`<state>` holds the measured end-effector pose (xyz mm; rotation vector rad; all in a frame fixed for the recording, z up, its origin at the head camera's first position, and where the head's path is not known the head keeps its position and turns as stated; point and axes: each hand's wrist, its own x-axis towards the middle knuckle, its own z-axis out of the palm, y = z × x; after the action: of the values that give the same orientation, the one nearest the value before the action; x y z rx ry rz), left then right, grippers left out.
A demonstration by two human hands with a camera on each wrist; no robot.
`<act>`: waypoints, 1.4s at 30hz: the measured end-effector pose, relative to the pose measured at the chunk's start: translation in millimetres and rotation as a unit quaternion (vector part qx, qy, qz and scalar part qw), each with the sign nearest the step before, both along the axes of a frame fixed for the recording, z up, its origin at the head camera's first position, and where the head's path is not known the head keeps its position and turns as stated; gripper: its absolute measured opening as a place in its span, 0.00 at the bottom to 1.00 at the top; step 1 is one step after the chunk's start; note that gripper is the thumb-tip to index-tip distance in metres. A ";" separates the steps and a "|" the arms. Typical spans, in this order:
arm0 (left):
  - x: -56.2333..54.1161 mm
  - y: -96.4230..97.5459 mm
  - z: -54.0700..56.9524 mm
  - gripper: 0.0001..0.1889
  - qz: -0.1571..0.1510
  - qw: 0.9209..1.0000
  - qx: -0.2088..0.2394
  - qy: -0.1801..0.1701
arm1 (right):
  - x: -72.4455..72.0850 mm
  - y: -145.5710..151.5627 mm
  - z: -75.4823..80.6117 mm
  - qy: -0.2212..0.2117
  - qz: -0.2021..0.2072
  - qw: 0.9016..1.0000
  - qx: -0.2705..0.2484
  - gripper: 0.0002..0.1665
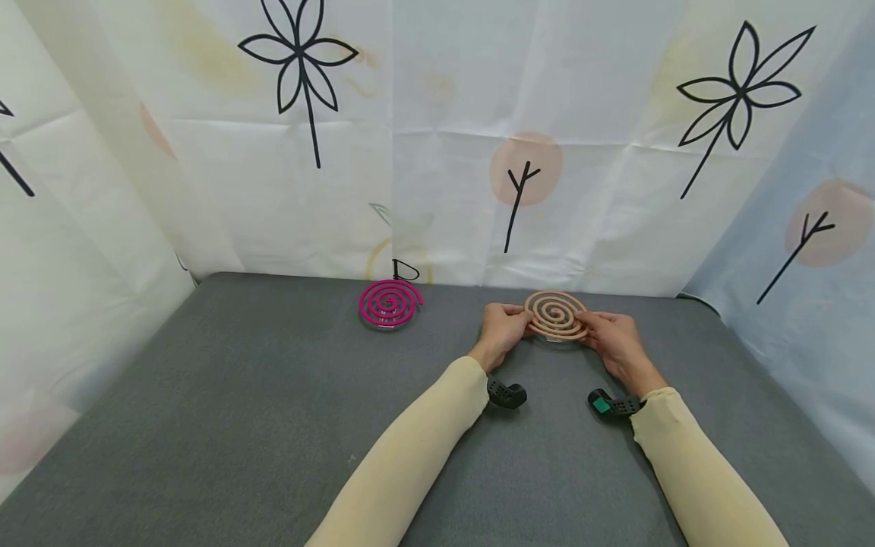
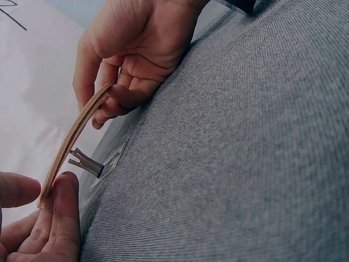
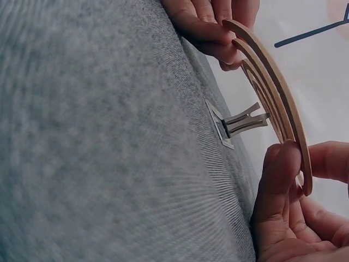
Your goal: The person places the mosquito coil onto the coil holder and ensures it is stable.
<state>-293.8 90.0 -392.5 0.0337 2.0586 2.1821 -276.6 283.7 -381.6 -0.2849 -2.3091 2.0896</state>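
Both hands hold a tan mosquito coil (image 1: 556,311) at the back of the table, one at each side of its rim. My left hand (image 1: 502,331) pinches the left edge between thumb and fingers. On the opposite edge, my right hand (image 1: 617,343) pinches it the same way. Under the coil a small metal stand (image 3: 244,121) rises from a flat base, its upright prongs right at the coil's underside in the right wrist view. From the left wrist side, the coil (image 2: 70,139) appears edge-on above that stand (image 2: 90,164).
Left of the hands, a pink mosquito coil (image 1: 389,302) sits over a similar metal base. A grey cloth (image 1: 273,418) covers the table. Behind it hangs a pale curtain (image 1: 451,205) with leaf and tree drawings, which also runs along both sides.
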 end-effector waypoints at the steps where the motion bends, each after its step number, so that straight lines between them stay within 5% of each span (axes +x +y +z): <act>1: -0.1 0.1 -0.3 0.14 0.000 1.000 -0.002 0.001 | 0.3 0.1 0.1 -0.001 0.000 1.000 0.000 0.25; 42: 2.3 3.2 1.8 0.13 0.017 0.999 -0.044 0.002 | 0.4 -2.0 2.8 -0.026 -0.014 0.998 0.052 0.24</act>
<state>-291.5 93.2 -390.7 -0.0068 2.1719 2.1095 -276.1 281.7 -378.8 -0.3699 -2.4183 1.9640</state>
